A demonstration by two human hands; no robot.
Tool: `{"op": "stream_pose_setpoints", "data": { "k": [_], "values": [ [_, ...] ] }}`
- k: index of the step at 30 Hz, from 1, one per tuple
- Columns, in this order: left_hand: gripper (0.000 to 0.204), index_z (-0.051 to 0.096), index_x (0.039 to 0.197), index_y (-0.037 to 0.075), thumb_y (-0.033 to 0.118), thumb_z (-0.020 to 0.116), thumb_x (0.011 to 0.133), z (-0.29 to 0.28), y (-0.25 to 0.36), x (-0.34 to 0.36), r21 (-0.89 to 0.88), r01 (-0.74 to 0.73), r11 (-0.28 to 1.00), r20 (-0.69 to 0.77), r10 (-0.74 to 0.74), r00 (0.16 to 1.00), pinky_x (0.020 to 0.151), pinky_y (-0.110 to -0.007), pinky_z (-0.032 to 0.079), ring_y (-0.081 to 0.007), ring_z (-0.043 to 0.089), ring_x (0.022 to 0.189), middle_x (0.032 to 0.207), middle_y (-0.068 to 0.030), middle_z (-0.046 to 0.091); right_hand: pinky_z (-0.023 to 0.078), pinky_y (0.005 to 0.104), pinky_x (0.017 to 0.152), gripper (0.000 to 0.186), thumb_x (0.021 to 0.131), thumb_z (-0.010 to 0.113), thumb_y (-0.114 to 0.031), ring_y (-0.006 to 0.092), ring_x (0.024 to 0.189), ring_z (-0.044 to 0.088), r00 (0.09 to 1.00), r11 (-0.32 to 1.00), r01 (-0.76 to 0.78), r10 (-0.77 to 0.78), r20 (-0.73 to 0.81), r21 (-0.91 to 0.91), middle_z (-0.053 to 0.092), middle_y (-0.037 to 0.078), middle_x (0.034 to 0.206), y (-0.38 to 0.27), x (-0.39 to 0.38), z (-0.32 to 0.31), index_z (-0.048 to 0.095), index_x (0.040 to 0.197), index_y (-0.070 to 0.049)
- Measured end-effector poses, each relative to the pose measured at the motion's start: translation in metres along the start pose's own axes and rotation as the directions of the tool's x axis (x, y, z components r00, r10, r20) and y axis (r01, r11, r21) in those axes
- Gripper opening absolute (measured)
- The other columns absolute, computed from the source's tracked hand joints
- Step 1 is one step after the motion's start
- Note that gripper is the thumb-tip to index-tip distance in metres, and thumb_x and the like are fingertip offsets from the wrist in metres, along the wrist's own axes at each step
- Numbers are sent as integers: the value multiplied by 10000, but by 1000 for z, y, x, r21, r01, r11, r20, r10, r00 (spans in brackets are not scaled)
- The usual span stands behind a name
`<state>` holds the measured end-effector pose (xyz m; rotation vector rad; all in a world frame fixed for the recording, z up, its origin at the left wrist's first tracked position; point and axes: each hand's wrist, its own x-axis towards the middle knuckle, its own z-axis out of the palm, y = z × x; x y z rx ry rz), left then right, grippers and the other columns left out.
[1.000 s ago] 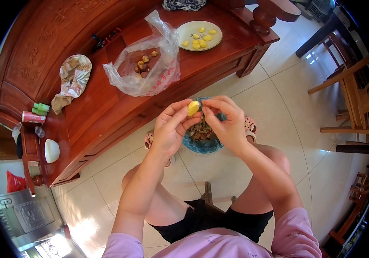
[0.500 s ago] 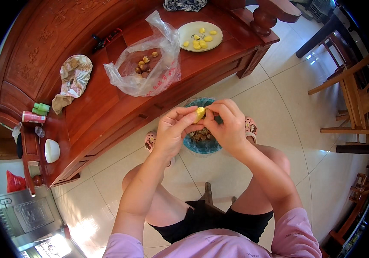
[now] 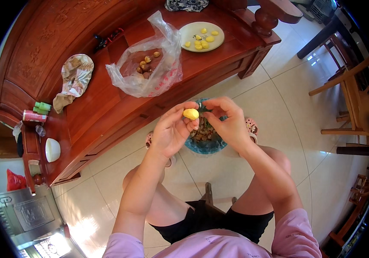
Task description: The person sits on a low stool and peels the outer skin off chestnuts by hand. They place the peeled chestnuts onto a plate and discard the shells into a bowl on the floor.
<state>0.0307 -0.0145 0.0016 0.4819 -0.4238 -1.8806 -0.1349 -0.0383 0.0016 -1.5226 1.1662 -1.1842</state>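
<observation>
A peeled yellow chestnut (image 3: 191, 114) sits in the fingers of my left hand (image 3: 169, 131). Close to its right, my right hand (image 3: 229, 124) has thumb and forefinger apart, with nothing plain between them. Under both hands stands a teal bin (image 3: 208, 148) on the floor, holding brown shell scraps (image 3: 202, 132). On the wooden bench, a clear plastic bag (image 3: 126, 84) lies open around several brown chestnuts (image 3: 145, 66). Beyond it, a pale plate (image 3: 188, 31) bears several peeled yellow chestnuts (image 3: 198, 44).
The carved red-brown bench (image 3: 102, 103) runs across the left and far side. On it are a patterned cloth (image 3: 76, 75), a white bowl (image 3: 52, 150) and a pink can (image 3: 34, 116). Wooden chairs (image 3: 352, 99) stand at the right. My knees flank the bin.
My right hand has drawn away from the chestnut and its fingers have parted. My left hand has turned, showing the chestnut's yellow side, and moved slightly left.
</observation>
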Motion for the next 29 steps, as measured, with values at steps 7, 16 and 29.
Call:
{"op": "stream_pose_setpoints", "data": {
  "k": [7,16,29],
  "values": [
    [366,488,1113,-48,246,438,900,1,4,-2,47,19,999,-45,-17,999,759,-298,470,-213,563,835,1003,-135,556,455,259,580,340,717,647,-63,155,580,527,962,973,-187,210,177,-137,567,69,703,-6,-2,-8,579,1049,-34],
    [220,613,981,-32,123,593,826,2,-3,-1,646,-35,763,-213,225,951,575,-252,512,-153,609,675,847,-101,634,453,265,617,381,728,669,-69,178,661,555,948,990,138,-122,295,-34,574,85,757,-7,-7,-2,573,1096,-56],
    [135,548,784,62,188,563,828,-22,6,-6,936,-34,-351,231,535,813,506,-400,459,-313,588,592,672,-122,604,415,230,547,219,765,665,-183,59,621,499,928,925,-371,371,-15,-80,624,17,772,26,114,16,639,902,-14]
  ]
}}
